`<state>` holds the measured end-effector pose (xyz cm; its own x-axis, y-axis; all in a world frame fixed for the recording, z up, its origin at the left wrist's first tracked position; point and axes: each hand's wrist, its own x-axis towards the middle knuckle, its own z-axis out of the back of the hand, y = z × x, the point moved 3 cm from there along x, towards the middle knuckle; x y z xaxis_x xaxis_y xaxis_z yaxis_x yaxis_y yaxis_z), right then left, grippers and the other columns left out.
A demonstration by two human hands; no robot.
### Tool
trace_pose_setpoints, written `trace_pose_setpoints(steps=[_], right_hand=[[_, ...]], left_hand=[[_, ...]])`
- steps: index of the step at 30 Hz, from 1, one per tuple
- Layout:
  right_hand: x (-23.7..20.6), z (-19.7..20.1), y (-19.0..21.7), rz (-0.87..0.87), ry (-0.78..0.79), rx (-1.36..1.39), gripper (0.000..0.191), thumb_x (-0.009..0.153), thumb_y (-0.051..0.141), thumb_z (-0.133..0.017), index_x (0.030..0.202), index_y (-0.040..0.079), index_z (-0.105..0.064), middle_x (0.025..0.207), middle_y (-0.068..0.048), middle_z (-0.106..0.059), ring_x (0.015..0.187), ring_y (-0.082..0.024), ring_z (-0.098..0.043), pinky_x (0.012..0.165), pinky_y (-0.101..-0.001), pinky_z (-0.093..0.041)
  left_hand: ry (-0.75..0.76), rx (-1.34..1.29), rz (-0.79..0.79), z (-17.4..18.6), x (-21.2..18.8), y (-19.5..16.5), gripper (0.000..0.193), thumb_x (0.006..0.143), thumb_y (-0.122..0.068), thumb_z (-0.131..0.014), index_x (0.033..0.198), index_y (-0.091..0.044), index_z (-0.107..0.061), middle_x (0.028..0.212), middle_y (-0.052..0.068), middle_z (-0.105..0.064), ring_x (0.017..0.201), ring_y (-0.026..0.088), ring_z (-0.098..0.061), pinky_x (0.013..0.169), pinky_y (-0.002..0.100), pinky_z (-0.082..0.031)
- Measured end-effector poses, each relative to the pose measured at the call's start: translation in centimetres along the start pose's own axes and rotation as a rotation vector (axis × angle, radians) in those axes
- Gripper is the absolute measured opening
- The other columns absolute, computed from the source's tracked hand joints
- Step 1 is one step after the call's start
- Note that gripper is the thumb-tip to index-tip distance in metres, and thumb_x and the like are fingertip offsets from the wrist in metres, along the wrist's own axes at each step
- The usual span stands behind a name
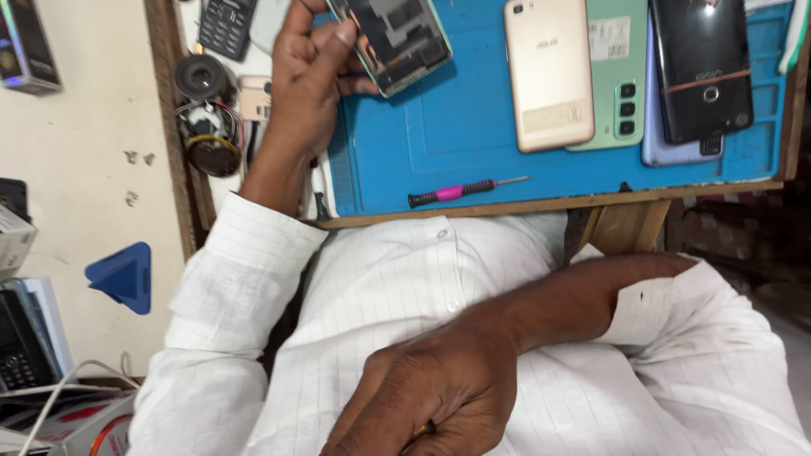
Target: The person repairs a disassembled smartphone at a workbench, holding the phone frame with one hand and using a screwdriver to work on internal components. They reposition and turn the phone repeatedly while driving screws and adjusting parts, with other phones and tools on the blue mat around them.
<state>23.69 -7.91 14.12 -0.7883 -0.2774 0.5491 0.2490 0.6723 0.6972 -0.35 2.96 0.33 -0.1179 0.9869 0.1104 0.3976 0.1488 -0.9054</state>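
While my left hand (308, 80) pinches the opened phone (393, 38) by its near-left corner, thumb on top and fingers curled beneath, the handset tilts above the far-left part of the blue work mat (456, 127), its exposed inner frame facing up. Just right of that grip lies a broad bare stretch of mat, the widest free space within reach, ending at the gold phone (549, 72) lying face down. Beyond it, partly tucked under, sits a pale green phone (621, 84), and further right a black phone (701, 67) lies on top of a lilac one (663, 152), close to the mat's right edge. Toward me from the held phone, a screwdriver with a black and pink handle (452, 192) lies nearly parallel to the mat's near edge, just inside it, with the wooden table rim (549, 203) running right behind. To the left of my wrist the room is tight: a small round speaker and a wired coil (207, 118) crowd the mat's left edge, with a keypad phone (226, 25) beyond them. My right hand (431, 393) rests well apart from all this, down against my white shirt (405, 279), fingers closed around a small brassy-tipped object (422, 429) that barely shows; I cannot tell what it is. A blue triangular pick (125, 274) lies on the pale surface far to the left.
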Motion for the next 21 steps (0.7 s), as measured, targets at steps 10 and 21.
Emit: trace_pose_setpoints(steps=[10, 21], right_hand=[[-0.1, -0.2, -0.8, 0.054, -0.064, -0.001, 0.029, 0.117, 0.016, -0.052, 0.139, -0.001, -0.06, 0.125, -0.013, -0.065, 0.102, -0.019, -0.066, 0.087, -0.0301, -0.055], [-1.0, -1.1, -1.2, 0.023, -0.01, 0.019, 0.045, 0.122, 0.018, -0.055, 0.164, 0.011, -0.039, 0.154, -0.01, -0.05, 0.12, -0.016, -0.067, 0.098, -0.0225, -0.058]], left_hand=[[-0.05, 0.061, 0.026, -1.9, 0.5, -0.6, 0.033, 0.111, -0.02, -0.061, 0.137, -0.007, -0.047, 0.107, 0.01, -0.078, 0.092, 0.017, -0.077, 0.071, 0.031, -0.067], [0.031, 0.093, -0.036, -1.6, 0.2, -1.1, 0.033, 0.115, -0.021, -0.059, 0.143, -0.008, -0.05, 0.111, 0.01, -0.077, 0.095, 0.017, -0.077, 0.076, 0.029, -0.067]])
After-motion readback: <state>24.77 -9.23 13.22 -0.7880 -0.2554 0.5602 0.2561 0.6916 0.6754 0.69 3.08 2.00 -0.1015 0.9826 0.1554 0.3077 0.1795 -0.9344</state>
